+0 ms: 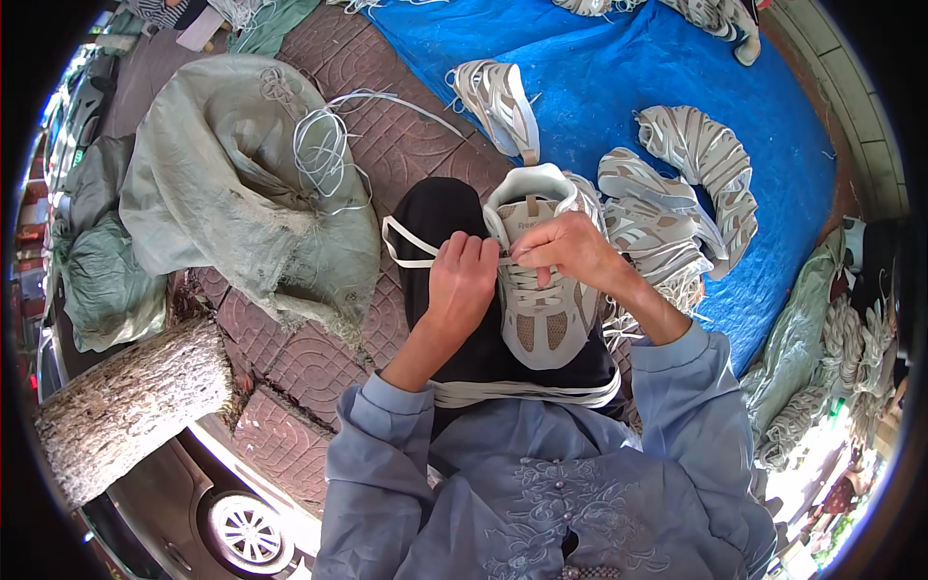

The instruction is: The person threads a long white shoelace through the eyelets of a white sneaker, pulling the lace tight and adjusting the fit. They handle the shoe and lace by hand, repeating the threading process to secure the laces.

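the shoe (pixel 546 333) rests on the black-clad lap (pixel 474 356), toe toward the body, opening away. the left hand (pixel 462 288) is closed, fingers curled, gripping the lace (pixel 411 246); a loop extends to its left. the right hand (pixel 570 253) is positioned over the shoe's tongue, thumb and forefinger pinching the lace. a lace bundle (pixel 527 393) lies across the lap, near the toe. further shoes (pixel 710 159) lie on the blue tarp (pixel 783 106).

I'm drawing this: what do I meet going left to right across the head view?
Crumpled pale green sack, left hand, beige-white mesh-toed sneaker, curved row of beige-white shoes, off-white cord bundles.
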`<move>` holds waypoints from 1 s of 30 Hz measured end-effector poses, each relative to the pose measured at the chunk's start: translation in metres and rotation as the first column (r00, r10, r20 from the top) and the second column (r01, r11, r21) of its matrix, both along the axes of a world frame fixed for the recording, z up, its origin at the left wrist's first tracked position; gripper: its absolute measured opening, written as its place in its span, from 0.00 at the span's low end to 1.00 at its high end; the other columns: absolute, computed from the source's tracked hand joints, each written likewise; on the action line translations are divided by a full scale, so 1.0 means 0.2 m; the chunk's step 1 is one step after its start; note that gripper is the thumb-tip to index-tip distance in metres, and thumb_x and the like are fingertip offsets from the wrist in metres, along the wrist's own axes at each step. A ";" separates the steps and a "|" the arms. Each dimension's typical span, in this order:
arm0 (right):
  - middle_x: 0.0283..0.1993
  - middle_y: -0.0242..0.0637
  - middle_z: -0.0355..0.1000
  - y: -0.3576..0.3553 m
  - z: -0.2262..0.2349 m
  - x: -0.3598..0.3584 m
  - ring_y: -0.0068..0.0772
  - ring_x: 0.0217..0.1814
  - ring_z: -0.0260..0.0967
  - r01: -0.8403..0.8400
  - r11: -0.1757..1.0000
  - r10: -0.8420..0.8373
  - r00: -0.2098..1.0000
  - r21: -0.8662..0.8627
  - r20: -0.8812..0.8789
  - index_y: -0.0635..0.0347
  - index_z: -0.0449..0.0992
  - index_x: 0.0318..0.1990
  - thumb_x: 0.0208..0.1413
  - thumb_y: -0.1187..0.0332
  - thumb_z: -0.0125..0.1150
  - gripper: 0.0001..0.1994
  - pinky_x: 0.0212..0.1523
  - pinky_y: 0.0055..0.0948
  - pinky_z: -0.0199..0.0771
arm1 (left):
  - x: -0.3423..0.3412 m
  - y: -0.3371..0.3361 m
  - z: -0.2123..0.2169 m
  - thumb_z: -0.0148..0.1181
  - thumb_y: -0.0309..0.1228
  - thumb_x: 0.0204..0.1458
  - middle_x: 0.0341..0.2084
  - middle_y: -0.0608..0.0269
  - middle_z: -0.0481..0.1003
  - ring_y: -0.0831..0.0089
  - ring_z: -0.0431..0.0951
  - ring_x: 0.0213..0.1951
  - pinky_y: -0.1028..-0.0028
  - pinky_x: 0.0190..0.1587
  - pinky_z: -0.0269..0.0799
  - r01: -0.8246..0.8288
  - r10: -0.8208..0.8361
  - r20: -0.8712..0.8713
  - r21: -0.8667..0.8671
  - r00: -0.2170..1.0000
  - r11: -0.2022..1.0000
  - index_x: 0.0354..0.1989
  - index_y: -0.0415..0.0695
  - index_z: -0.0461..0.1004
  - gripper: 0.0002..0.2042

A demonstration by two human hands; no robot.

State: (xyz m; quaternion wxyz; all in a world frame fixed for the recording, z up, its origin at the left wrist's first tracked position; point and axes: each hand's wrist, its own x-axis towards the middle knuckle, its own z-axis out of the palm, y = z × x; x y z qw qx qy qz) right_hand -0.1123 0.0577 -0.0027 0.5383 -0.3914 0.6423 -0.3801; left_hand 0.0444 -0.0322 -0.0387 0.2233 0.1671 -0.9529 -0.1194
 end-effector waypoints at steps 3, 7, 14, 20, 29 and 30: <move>0.23 0.33 0.72 0.02 0.00 -0.01 0.17 0.18 0.68 0.030 0.999 -0.028 0.999 -0.036 0.044 0.67 0.76 0.29 0.43 0.70 0.56 0.09 0.14 0.15 0.57 | -0.01 0.00 0.00 0.55 0.18 0.34 0.18 0.59 0.66 0.62 0.68 0.25 0.67 0.27 0.66 0.008 -0.003 -0.040 0.135 0.999 0.991 0.24 0.39 0.67 0.07; 0.24 0.34 0.72 0.04 0.01 -0.02 0.17 0.18 0.68 0.042 0.999 -0.039 0.996 -0.028 0.083 0.68 0.76 0.30 0.43 0.71 0.57 0.09 0.14 0.15 0.56 | -0.02 -0.02 0.01 0.54 0.17 0.35 0.17 0.57 0.65 0.60 0.68 0.24 0.66 0.26 0.66 0.044 -0.014 -0.112 0.273 0.994 0.961 0.24 0.39 0.66 0.06; 0.26 0.36 0.72 0.05 -0.02 -0.02 0.20 0.19 0.67 0.032 0.997 -0.025 0.995 -0.069 0.099 0.69 0.75 0.30 0.43 0.73 0.57 0.08 0.17 0.17 0.60 | -0.05 0.01 0.03 0.54 0.21 0.33 0.16 0.62 0.62 0.66 0.65 0.23 0.69 0.26 0.64 0.147 -0.153 -0.083 -0.075 0.985 0.986 0.24 0.40 0.65 0.07; 0.24 0.34 0.70 0.04 -0.05 -0.01 0.19 0.20 0.66 -0.012 0.998 0.014 1.000 -0.056 0.025 0.69 0.75 0.29 0.44 0.72 0.56 0.08 0.19 0.17 0.61 | -0.06 0.00 0.04 0.53 0.25 0.35 0.17 0.65 0.63 0.72 0.65 0.23 0.75 0.24 0.62 0.179 -0.171 0.056 -0.180 0.984 0.967 0.26 0.40 0.67 0.08; 0.27 0.40 0.72 0.17 -0.02 -0.07 0.29 0.22 0.68 0.128 0.956 -0.183 0.963 -0.264 -0.198 0.63 0.75 0.31 0.42 0.69 0.58 0.09 0.25 0.24 0.67 | -0.15 -0.13 0.19 0.53 0.27 0.39 0.13 0.50 0.71 0.55 0.74 0.20 0.61 0.24 0.68 0.137 -0.274 0.509 0.291 0.816 0.947 0.21 0.39 0.69 0.05; 0.28 0.40 0.72 0.19 -0.03 -0.07 0.31 0.23 0.68 0.088 0.956 -0.169 0.945 -0.281 -0.281 0.63 0.75 0.33 0.43 0.70 0.57 0.09 0.26 0.25 0.68 | -0.18 -0.15 0.20 0.54 0.27 0.38 0.15 0.49 0.72 0.54 0.73 0.21 0.62 0.25 0.68 0.105 -0.316 0.507 0.401 0.802 0.910 0.22 0.39 0.70 0.05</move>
